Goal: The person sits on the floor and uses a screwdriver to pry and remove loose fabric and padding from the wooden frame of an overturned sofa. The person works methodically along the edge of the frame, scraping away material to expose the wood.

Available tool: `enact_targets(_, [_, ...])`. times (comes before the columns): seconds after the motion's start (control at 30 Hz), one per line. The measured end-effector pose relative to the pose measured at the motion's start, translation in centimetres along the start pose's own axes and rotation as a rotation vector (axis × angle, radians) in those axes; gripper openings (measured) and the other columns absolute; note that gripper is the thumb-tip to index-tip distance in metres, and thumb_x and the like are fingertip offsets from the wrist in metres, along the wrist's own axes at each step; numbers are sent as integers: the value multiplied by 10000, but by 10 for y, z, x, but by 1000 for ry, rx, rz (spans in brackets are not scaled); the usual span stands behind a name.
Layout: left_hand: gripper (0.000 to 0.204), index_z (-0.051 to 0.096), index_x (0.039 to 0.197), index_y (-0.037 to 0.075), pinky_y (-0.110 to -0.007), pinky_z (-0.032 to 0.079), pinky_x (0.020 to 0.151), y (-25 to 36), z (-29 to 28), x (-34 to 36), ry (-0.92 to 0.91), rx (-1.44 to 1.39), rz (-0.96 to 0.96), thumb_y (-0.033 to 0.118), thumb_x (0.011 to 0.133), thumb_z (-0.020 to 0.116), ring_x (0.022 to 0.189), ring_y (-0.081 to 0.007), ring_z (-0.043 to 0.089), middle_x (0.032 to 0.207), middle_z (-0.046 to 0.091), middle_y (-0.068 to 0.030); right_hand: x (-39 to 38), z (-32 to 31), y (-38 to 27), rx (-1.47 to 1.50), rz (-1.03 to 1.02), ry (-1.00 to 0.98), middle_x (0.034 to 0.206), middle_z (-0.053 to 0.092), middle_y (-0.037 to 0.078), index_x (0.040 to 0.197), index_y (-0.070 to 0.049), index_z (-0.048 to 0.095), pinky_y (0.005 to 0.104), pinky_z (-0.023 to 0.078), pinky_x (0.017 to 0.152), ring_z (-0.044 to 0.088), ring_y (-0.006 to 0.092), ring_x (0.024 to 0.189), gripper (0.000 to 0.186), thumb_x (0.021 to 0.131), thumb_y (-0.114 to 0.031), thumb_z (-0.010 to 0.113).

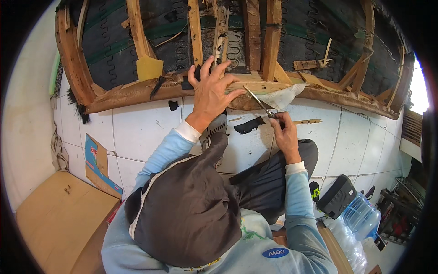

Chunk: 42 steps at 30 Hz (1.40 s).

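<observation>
My left hand [212, 91] rests with fingers spread on the front wooden rail [255, 84] of an upturned, stripped sofa frame, its thumb near the tip of a long metal tool [258, 99]. My right hand [283, 132] is closed on that tool's handle, a screwdriver or similar, whose shaft slants up to the rail. Pale fabric [285, 96] hangs from the rail beside the shaft, and brown upholstery [123, 98] is wrapped along the rail's lower edge.
Black scraps [246, 125] and wood splinters lie on white floor tiles [118, 123]. Cardboard [59, 205] is at lower left; a black case [335, 196] and blue water jug [360, 214] are at lower right. Springs [235, 45] and slats fill the frame above my hands.
</observation>
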<state>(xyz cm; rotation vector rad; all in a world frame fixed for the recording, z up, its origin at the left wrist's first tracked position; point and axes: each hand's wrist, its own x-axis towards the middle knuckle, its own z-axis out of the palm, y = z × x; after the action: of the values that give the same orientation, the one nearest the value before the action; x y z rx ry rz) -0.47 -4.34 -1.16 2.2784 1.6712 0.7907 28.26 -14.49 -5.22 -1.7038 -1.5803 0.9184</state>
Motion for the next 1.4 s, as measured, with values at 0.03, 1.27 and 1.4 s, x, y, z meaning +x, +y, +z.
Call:
enact_targets(0.03, [397,873,1078,248,-680,65,1269,1,0,0,1,2,4,573,850,899,1584,-362,382,1530,674,-10,0,1,0,-43,-30,39,815,668,77,1056,-12,673,373,510,704,598,204,733,259,1045,-243,791])
enact_targets(1.27, [725,853,1222,124,-683,38,1275,-1,-8,-3,-66,17,55,728,820,844,1584,-376,359,1548,666,-67,-65,49,-58,-80,-9,261,966,767,198,1171,-2,736,401,590,721,765,339,785,257,983,-140,844])
enact_targets(1.4, [711,854,1222,130,-689,44,1274,-3,-6,-4,-60,26,54,717,819,848,1585,-374,359,1542,666,-63,-70,54,-51,-67,18,240,983,772,210,1183,4,732,401,594,729,776,351,809,251,995,-133,828])
